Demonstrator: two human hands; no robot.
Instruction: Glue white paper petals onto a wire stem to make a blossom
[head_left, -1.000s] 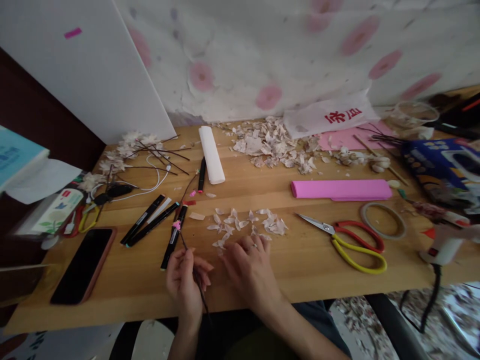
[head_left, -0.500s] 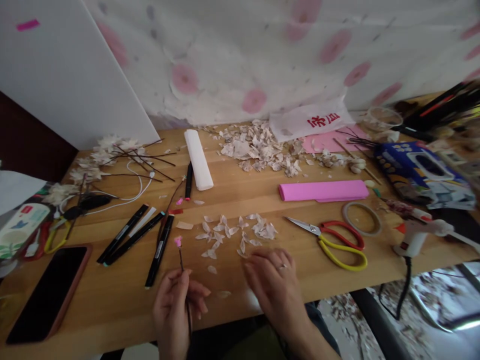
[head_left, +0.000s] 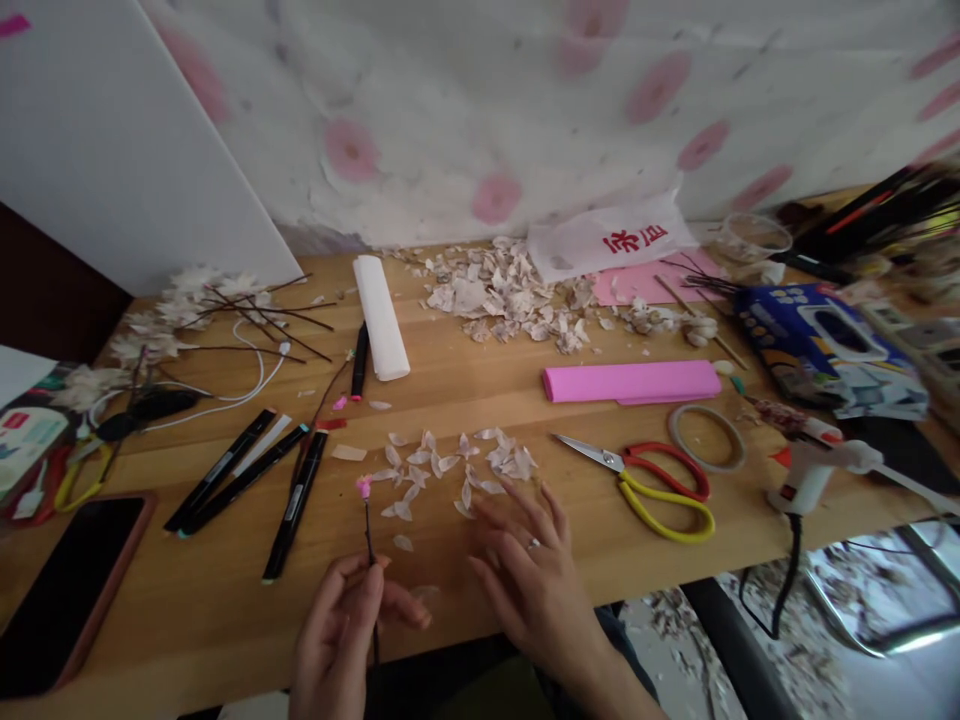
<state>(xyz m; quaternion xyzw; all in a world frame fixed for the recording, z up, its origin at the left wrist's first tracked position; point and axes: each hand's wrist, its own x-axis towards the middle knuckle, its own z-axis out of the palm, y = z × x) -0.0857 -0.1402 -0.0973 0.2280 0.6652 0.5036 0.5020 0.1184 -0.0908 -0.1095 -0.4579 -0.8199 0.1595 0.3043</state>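
Observation:
Between thumb and fingers, my left hand (head_left: 352, 610) pinches a thin dark stem (head_left: 370, 535) that stands upright, with a small pink flower centre (head_left: 364, 486) at its tip. My right hand (head_left: 532, 580) wears a ring and rests over the table, fingers spread, just in front of the loose pale petals (head_left: 512, 456). Whether its fingertips touch a petal I cannot tell. More single petals (head_left: 420, 462) lie scattered between the two hands. To the right are scissors (head_left: 630, 468) with one red and one yellow handle loop, blades pointing left.
Black markers (head_left: 296, 505) and a phone (head_left: 71, 595) lie at left, near finished white flowers (head_left: 180, 310). A petal heap (head_left: 510, 290), white roll (head_left: 381, 318) and pink roll (head_left: 631, 382) sit behind. Tape (head_left: 706, 437), a glue gun (head_left: 814, 470) and a wipes pack (head_left: 817, 340) stand right.
My right hand's fingers have spread from a curled pose and reach towards the petals. My left hand keeps its pinch on the stem. The whole view has shifted slightly, so things sit further left.

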